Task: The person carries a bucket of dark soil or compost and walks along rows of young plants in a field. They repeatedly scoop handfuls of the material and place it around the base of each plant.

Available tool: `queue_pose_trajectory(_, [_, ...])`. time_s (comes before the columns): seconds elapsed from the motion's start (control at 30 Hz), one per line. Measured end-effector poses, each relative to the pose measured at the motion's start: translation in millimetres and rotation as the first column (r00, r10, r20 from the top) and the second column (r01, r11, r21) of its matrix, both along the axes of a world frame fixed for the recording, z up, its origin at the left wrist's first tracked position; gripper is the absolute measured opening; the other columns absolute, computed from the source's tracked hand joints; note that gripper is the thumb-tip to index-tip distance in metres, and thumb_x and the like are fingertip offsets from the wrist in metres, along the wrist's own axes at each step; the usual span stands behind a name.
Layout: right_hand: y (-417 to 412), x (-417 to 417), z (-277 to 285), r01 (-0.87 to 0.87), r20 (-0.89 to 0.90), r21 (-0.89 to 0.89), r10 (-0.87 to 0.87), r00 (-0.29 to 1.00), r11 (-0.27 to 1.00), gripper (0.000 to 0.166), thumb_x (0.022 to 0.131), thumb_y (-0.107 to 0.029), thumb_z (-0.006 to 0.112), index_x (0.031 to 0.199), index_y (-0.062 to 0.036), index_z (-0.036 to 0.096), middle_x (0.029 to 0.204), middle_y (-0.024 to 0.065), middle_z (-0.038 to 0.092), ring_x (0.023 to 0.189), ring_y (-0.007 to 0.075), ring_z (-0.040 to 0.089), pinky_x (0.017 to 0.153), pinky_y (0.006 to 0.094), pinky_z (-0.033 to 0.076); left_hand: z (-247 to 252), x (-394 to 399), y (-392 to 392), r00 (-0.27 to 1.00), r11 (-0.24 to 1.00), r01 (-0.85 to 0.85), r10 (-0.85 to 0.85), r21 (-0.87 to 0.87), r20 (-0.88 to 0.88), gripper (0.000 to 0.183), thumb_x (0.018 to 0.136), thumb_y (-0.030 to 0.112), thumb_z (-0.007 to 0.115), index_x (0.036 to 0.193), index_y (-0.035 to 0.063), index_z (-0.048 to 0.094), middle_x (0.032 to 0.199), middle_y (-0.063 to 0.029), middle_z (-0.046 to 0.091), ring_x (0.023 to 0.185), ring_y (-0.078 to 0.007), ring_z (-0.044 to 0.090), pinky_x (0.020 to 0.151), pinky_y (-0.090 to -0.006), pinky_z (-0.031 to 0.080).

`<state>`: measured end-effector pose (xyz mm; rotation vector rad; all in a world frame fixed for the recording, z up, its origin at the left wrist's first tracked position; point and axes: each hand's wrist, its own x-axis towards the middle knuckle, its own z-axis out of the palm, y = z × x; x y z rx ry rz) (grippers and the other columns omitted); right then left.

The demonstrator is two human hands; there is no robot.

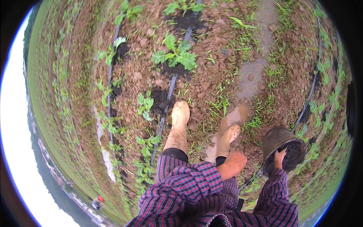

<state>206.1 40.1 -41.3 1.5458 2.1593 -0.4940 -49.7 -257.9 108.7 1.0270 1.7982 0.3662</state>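
At the lower right a dark bucket (275, 139) leans on its side with dark soil or compost (295, 156) inside. My right hand (280, 156) reaches over its rim, thumb inside; how firmly it grips is partly hidden. My left hand (234, 163) is curled in front of my right shin, and its fingertips are hidden from view. Ahead of my boots a leafy green plant (178, 55) grows beside a black drip line (172, 85), with dark soil around its base. A smaller plant (145, 104) stands left of the line, near a dark soil patch (160, 100).
My muddy left boot (180, 116) stands close to the drip line, my right boot (229, 134) at a puddle (251, 75) in the furrow. Further drip lines (109, 85) with plants run on both sides. A distant person (97, 203) is at the lower left.
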Motion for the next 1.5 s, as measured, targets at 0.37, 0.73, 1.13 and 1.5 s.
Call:
queue_pose_trajectory(0.37, [-47.9,-75.9,20.1,0.143,0.142,0.396,-0.215,0.966,0.907,0.071,0.064,-0.013,0.061,0.126,0.0031,0.03,0.116,0.0255,0.04,0.098,0.0411,0.048,0.085,0.0418,0.04,-7.9,22.1,7.1,0.994,0.995,0.101,-0.101,-0.004,0.036,0.017,0.066,0.016,0.058,0.077,0.0026,0.058,0.077,-0.0119,0.058,0.077,-0.0261,0.055,0.065,-0.0371,0.04])
queue_pose_trajectory(0.73, [-20.7,11.6,-4.2,0.477,-0.432,-0.133,-0.484,0.761,0.869,0.061,0.069,-0.005,0.061,0.125,0.0023,0.036,0.112,0.0143,0.051,0.101,0.0263,0.051,0.09,0.0333,0.039,-5.2,6.2,7.4,0.999,0.997,-0.016,0.019,0.074,-0.028,0.01,0.069,0.012,0.052,0.073,0.0051,0.059,0.075,-0.0087,0.058,0.075,-0.0231,0.055,0.063,-0.0354,0.04])
queue_pose_trajectory(1.13, [-65.9,-129.0,160.5,0.211,-0.365,-0.836,-0.8,0.477,0.507,0.042,0.07,-0.019,0.064,0.108,-0.0105,0.048,0.087,0.0025,0.054,0.075,0.0158,0.054,0.066,0.029,0.048,7.5,-21.5,-11.1,0.993,0.99,-0.116,0.117,0.08,-0.012,0.012,0.073,0.013,0.051,0.077,0.007,0.06,0.078,-0.0075,0.059,0.077,-0.0231,0.056,0.067,-0.039,0.04])
queue_pose_trajectory(1.5, [-313.1,-551.9,106.0,-0.364,-0.208,-0.917,-0.579,0.788,-0.165,0.023,0.083,-0.019,0.05,0.067,-0.0119,0.036,0.047,-0.0027,0.03,0.033,0.011,0.026,0.032,0.027,0.019,17.0,-60.6,-36.5,0.953,0.956,-0.287,0.278,0.061,0.121,0.021,0.075,0.017,0.049,0.09,0.0101,0.061,0.089,-0.0096,0.06,0.088,-0.0269,0.055,0.069,-0.0435,0.04])
